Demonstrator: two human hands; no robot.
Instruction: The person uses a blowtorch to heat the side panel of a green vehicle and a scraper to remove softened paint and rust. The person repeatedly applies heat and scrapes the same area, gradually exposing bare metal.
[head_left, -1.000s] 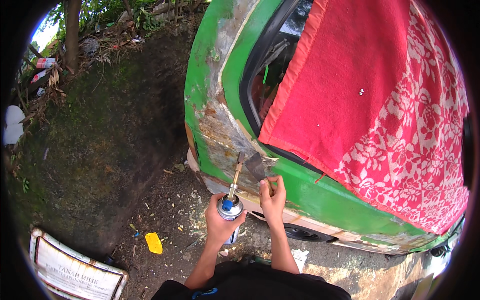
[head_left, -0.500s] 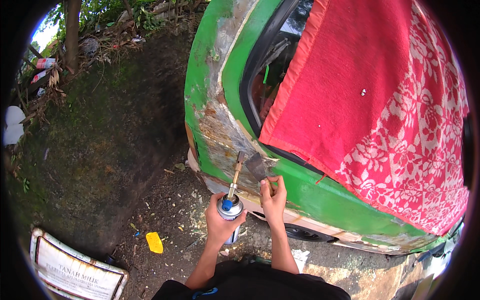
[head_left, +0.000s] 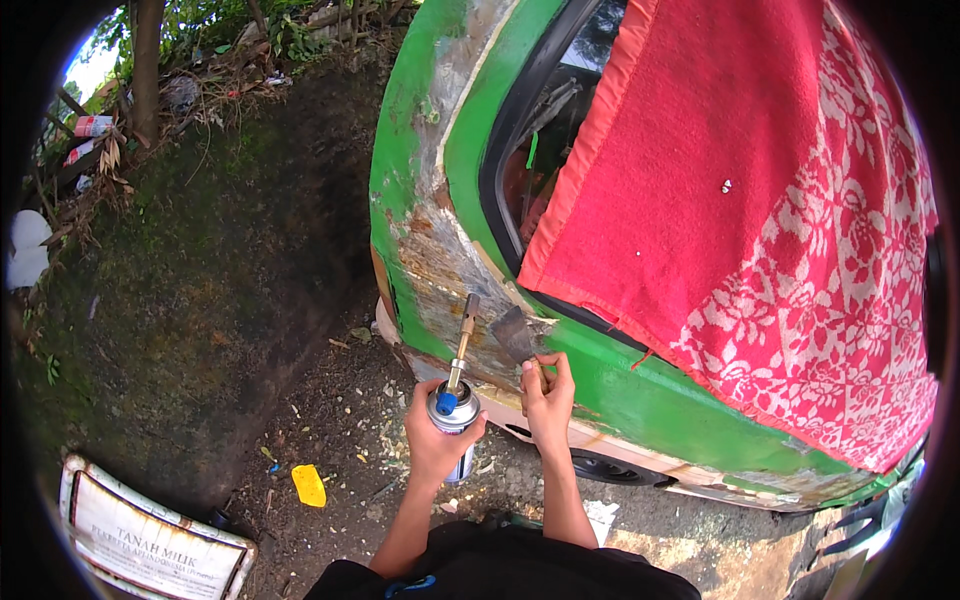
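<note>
My left hand [head_left: 432,440] is wrapped round a gas torch [head_left: 458,375], a canister with a blue knob and a brass-coloured nozzle tube angled up at the car. In my right hand [head_left: 548,405] is the handle of a paint scraper [head_left: 513,335]; its wide dark blade lies over or against the bodywork, though contact is hard to judge. Both tools are in front of the rear corner of a green car [head_left: 620,385]. Paint there is stripped to a rusty, grey-brown patch [head_left: 440,265]. Whether the torch has a flame cannot be seen.
A red and white floral cloth [head_left: 690,190] drapes over the car's window and roof. On the dirt ground lie a yellow scrap [head_left: 309,485] and many pale paint chips. A rusty-framed white sign [head_left: 155,535] stands at lower left; a tree trunk [head_left: 146,70] rises at upper left.
My left hand has shifted slightly left with the torch, its nozzle moving a little away from the scraper. My right hand and the scraper have hardly moved.
</note>
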